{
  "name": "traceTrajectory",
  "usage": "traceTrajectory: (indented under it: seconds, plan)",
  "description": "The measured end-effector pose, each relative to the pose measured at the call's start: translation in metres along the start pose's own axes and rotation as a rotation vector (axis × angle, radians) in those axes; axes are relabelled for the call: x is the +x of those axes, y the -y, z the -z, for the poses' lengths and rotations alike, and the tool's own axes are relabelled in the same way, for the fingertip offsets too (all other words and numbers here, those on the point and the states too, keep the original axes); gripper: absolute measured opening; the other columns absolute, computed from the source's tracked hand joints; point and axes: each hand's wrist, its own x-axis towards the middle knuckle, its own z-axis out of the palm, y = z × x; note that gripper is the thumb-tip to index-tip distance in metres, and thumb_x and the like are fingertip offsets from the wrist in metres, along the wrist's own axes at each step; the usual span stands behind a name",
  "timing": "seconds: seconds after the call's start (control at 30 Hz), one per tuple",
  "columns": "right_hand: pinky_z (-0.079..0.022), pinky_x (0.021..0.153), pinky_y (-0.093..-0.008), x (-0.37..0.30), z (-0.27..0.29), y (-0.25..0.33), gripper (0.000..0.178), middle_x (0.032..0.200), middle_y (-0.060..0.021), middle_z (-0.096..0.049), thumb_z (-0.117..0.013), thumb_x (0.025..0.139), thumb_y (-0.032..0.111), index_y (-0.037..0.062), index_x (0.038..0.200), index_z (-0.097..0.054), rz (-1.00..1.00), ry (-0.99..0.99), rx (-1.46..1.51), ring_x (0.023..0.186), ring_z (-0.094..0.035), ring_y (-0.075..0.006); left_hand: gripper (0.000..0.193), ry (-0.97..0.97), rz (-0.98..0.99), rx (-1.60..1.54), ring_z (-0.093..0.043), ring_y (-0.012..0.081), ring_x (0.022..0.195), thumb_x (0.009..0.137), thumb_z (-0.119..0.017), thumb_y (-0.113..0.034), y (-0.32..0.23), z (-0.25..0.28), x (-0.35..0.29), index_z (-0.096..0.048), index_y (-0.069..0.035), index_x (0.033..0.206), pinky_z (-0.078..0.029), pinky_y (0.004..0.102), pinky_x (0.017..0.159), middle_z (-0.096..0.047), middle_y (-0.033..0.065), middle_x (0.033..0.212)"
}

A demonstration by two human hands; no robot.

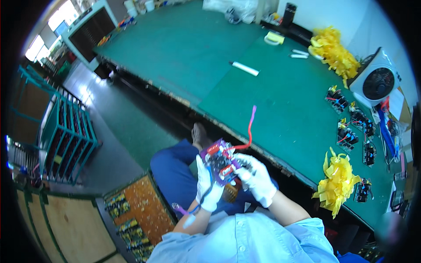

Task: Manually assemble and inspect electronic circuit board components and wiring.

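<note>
A purple-edged circuit board (218,163) with red and black components is held over my lap, near the bench's edge. My left hand (205,186), in a white glove, supports its left side with the fingers closed around the edge. On the other side my right hand (256,179), also gloved, grips the board's right edge; its fingertips are partly hidden among the parts. From the top of the board a red wire (250,133) with a purple end sticks up over the bench. A dark wire hangs across my left wrist and ends in a purple tip (180,209).
On the green bench (175,57) are several circuit boards (346,136), two bunches of yellow strips (337,182), a white marker (245,69) and a fan (378,81). A tray (147,197) with several boards is at my left. Farther left stands a green rack (70,140).
</note>
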Motion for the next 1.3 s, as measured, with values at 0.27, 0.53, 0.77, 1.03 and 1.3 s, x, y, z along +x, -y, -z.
traceTrajectory:
  seconds: [0.27, 0.53, 0.77, 1.03, 1.3]
  plan:
    - [-0.032, 0.038, -0.0202, 0.023, -0.007, 0.023, 0.020, 0.071, -0.0011, -0.055, -0.065, 0.083, 0.014, 0.0054, 0.096, -0.052, 0.050, -0.165, 0.101, 0.045, -0.042, -0.0049, 0.059, -0.076, -0.668, 1.098, -0.036, 0.0263, 0.130, 0.097, -0.038, -0.037, -0.001, -0.005, 0.019, -0.019, -0.008, 0.146, -0.027, 0.0396, 0.109, -0.028, 0.0119, 0.147]
    - [-0.035, 0.041, -0.0231, 0.074, 0.017, 0.076, 0.018, 0.069, -0.0010, -0.055, -0.064, 0.083, 0.018, 0.0051, 0.092, -0.057, 0.039, 0.118, -0.559, 0.047, -0.044, -0.0071, 0.080, 0.469, -1.058, 2.136, -0.041, 0.0408, 0.124, 0.072, -0.071, -0.013, -0.048, -0.057, 0.049, -0.029, 0.004, 0.138, -0.038, 0.0458, 0.100, -0.039, 0.0270, 0.134]
    - [-0.047, 0.058, -0.0278, 0.096, 0.035, 0.090, 0.060, 0.077, -0.0062, -0.058, -0.065, 0.081, 0.045, 0.0018, 0.119, -0.050, 0.355, 0.076, -0.883, 0.061, -0.054, -0.0122, 0.046, 0.281, -0.740, 1.462, -0.066, 0.0248, 0.079, 0.100, -0.038, -0.030, -0.061, -0.047, 0.078, -0.058, 0.001, 0.074, -0.051, 0.0343, 0.077, -0.068, 0.0158, 0.079]
    - [-0.046, 0.083, -0.0412, 0.141, 0.093, 0.088, 0.068, 0.109, -0.0173, -0.057, -0.061, 0.080, 0.047, 0.0024, 0.128, -0.043, 0.612, -0.340, -1.451, 0.099, -0.057, -0.0322, 0.046, 0.043, -1.217, 1.555, -0.060, 0.0220, 0.069, 0.100, -0.036, -0.031, -0.073, -0.061, 0.134, -0.057, 0.000, 0.075, -0.047, 0.0330, 0.066, -0.064, 0.0119, 0.076]
    - [-0.038, 0.100, -0.0411, 0.176, 0.171, 0.128, 0.085, 0.131, -0.0225, -0.046, -0.054, 0.078, 0.064, 0.0013, 0.132, -0.040, 0.415, -0.057, -1.569, 0.119, -0.047, -0.0374, 0.006, -0.102, -1.550, 1.939, -0.056, 0.0313, 0.072, 0.076, -0.056, -0.012, -0.122, -0.032, 0.262, -0.057, -0.006, 0.077, -0.045, 0.0425, 0.067, -0.059, 0.0105, 0.074]
